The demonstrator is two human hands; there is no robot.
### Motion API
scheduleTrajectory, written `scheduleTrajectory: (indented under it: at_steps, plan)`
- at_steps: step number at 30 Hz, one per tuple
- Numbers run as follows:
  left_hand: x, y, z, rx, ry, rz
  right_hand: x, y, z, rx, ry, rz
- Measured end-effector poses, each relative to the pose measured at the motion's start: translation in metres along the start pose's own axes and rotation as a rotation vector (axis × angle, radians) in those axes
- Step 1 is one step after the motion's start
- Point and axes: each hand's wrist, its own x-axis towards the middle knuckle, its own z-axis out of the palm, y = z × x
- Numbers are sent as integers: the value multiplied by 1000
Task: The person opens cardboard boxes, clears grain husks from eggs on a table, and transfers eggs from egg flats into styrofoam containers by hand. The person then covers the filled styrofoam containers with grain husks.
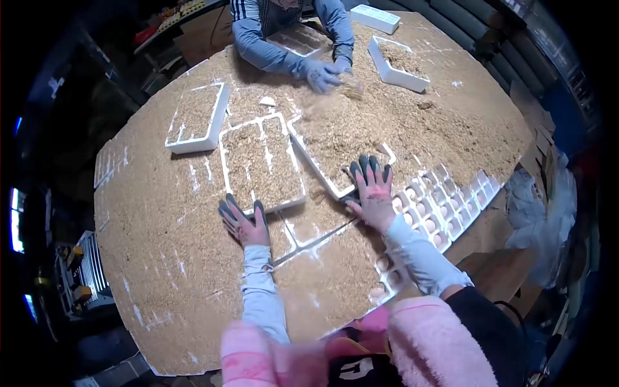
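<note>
My left hand [244, 221], in a pink glove with dark fingertips, has its fingers spread at the lower left corner of a white foam box [295, 201] filled with husk-like grain. My right hand [373, 193], gloved the same way, is spread at the near corner of a second white foam box [316, 169], which is partly covered by a heap of husks [342, 132]. Right of that hand lies a white tray [445, 209] with many round, egg-like items in its cells, partly under husks. Neither hand has anything visible in its grip.
Across the table [161, 258], a co-worker's gloved hands [325, 74] touch the husk heap. Other white foam boxes stand at the left [216, 122], upper right [401, 79] and far edge [375, 19]. Clear plastic [538, 219] hangs beyond the right edge.
</note>
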Motion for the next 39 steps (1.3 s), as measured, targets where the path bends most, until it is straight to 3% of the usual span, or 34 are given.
scheduleTrajectory:
  at_steps: [1, 3, 5, 6, 7, 10, 12, 14, 15, 18, 19, 21, 22, 24, 27, 28, 32, 35, 38, 39]
  plan:
    - [19, 14, 3, 101, 146, 212, 7, 8, -18, 104, 35, -72]
    - [56, 92, -17, 304, 217, 483, 33, 26, -60, 202, 125, -190]
    - [106, 127, 29, 4, -16, 659, 102, 47, -55, 350, 269, -233]
    - [127, 132, 75, -149, -141, 559, 142, 57, -39, 288, 287, -249]
    - [144, 148, 104, -48, -165, 628, 183, 71, -12, 255, 258, -272]
    - [159, 170, 160, 100, -531, 536, 245, 75, 30, 143, -323, -256]
    - [138, 154, 154, 77, -570, 624, 208, 69, 38, 122, -203, -310]
    - [86, 140, 112, 129, -551, 844, 144, 67, 14, 187, -83, -422]
    - [59, 139, 87, 185, -638, 866, 114, 63, -1, 176, -42, -473]
    - [-2, 125, 28, 132, -780, 902, 38, 53, -29, 226, -212, -486]
    - [-6, 120, 7, 134, -671, 878, 25, 53, -37, 243, -335, -418]
    - [13, 88, -19, 195, -336, 716, 2, 54, -35, 265, -264, -310]
    - [27, 61, -27, 251, -117, 572, -1, 54, -28, 283, -203, -276]
    - [47, -18, -23, -32, 138, 64, 5, 48, -11, 282, -87, -185]
    - [50, -37, 15, -685, -96, -171, 24, 42, 9, 248, -15, -141]
    - [53, -20, 21, -908, -50, -337, 31, 41, 12, 244, -6, -136]
    - [67, 43, 47, -941, -82, -340, 67, 71, 26, 77, 286, -218]
    - [89, 116, 70, -772, -278, -327, 106, 125, 25, 15, 196, -70]
    - [112, 128, 133, -625, -213, -118, 137, 147, 13, -92, 157, -102]
    - [126, 111, 151, -872, -365, -199, 146, 131, -4, -123, 85, -58]
